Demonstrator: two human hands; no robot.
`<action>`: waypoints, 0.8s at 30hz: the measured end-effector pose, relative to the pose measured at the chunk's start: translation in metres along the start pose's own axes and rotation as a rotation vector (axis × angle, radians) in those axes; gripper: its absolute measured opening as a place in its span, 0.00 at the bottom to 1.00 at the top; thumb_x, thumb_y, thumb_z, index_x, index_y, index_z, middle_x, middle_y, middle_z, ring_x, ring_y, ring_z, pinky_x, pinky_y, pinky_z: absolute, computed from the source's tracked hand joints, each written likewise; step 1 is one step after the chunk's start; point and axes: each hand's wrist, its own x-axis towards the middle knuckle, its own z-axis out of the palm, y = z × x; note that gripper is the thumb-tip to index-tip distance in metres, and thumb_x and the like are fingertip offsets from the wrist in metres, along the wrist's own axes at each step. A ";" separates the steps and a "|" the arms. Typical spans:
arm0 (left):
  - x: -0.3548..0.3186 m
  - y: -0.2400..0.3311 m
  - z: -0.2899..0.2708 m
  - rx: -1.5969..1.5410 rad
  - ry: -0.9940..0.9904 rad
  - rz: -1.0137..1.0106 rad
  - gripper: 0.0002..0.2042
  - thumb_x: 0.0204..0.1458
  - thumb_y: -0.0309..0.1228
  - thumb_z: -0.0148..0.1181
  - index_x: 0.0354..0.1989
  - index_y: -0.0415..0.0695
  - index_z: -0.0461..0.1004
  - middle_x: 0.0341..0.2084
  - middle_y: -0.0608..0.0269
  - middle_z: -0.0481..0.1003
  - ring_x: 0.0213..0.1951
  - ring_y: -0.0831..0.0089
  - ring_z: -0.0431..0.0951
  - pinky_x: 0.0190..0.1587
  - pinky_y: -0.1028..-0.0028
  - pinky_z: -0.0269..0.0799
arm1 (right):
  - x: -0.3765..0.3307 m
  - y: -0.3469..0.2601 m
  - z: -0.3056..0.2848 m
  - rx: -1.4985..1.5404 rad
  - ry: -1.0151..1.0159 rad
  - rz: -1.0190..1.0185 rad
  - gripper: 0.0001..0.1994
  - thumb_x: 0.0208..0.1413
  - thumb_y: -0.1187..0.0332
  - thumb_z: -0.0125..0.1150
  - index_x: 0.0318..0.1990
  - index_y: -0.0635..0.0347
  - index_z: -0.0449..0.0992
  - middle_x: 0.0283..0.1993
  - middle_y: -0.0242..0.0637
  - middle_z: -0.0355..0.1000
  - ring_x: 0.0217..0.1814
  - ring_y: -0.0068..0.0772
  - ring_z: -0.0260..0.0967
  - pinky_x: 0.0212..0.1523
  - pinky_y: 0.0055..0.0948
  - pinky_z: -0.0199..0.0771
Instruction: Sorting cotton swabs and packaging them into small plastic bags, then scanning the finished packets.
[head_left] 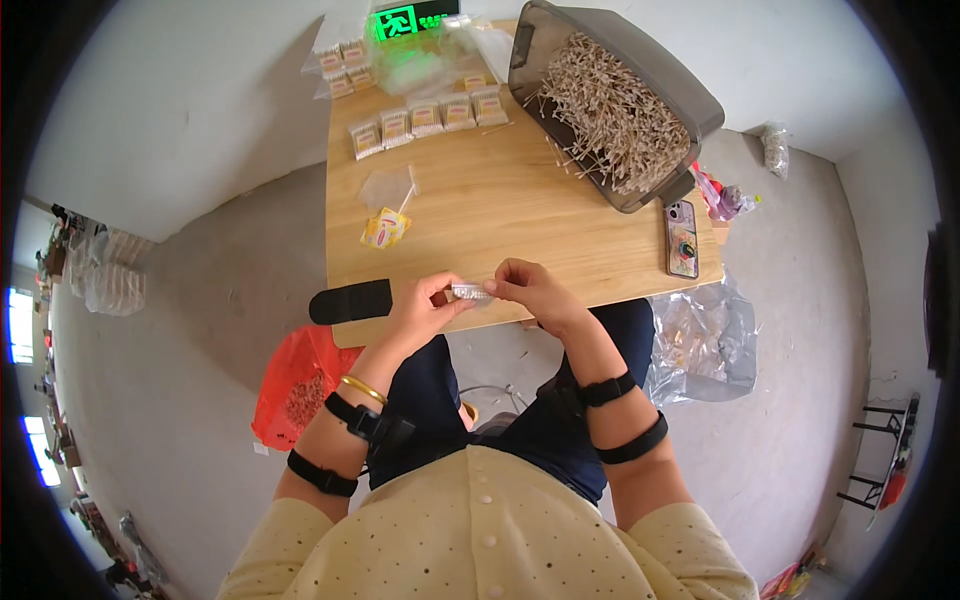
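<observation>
Just inside the table's near edge, a small clear plastic bag (468, 292) packed with cotton swabs sits between my two hands. My left hand (422, 318) grips its left side, thumb and fingers closed on it. At the other end, my right hand (540, 294) pinches the bag's edge with thumb and forefinger. Beyond them lie yellow printed cards (385, 229), a flat clear bag (382, 187) and a single swab (407, 195). Farther back stands a row of filled swab packets (427, 118). A grey plastic bin (700, 95), tipped toward me, holds many loose swabs (610, 110).
More packets (345, 68) and clear bags (420, 62) lie at the far left of the table (480, 215). A phone (682, 242) rests near the right edge. A black pad (350, 301) overhangs the left edge. A red bag (300, 395) and a clear bag (705, 345) flank my legs.
</observation>
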 end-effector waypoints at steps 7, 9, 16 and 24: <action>-0.029 0.039 -0.016 -0.551 -0.093 0.044 0.11 0.63 0.33 0.65 0.45 0.38 0.79 0.30 0.67 0.81 0.24 0.85 0.74 0.27 0.83 0.71 | -0.041 -0.055 0.014 0.182 -0.101 -0.072 0.13 0.62 0.60 0.71 0.37 0.57 0.75 0.34 0.22 0.69 0.39 0.16 0.63 0.43 0.20 0.63; -0.034 0.046 -0.016 -0.559 -0.087 0.065 0.12 0.64 0.34 0.63 0.47 0.38 0.79 0.33 0.63 0.82 0.23 0.84 0.76 0.27 0.83 0.71 | -0.046 -0.057 0.017 0.181 -0.096 -0.131 0.12 0.63 0.60 0.71 0.38 0.57 0.75 0.34 0.22 0.69 0.40 0.16 0.63 0.44 0.20 0.63; -0.057 0.057 -0.019 -0.600 -0.073 0.102 0.11 0.64 0.32 0.62 0.48 0.37 0.79 0.31 0.68 0.80 0.26 0.87 0.74 0.27 0.82 0.69 | -0.069 -0.065 0.033 0.164 -0.039 -0.249 0.11 0.64 0.62 0.68 0.37 0.57 0.74 0.36 0.23 0.70 0.41 0.16 0.63 0.45 0.20 0.63; -0.077 0.091 -0.008 -0.525 0.024 0.214 0.07 0.59 0.28 0.68 0.42 0.39 0.80 0.30 0.71 0.79 0.28 0.90 0.71 0.30 0.83 0.67 | -0.097 -0.077 0.044 0.168 -0.043 -0.281 0.10 0.64 0.63 0.69 0.38 0.56 0.74 0.35 0.21 0.69 0.41 0.15 0.63 0.45 0.21 0.64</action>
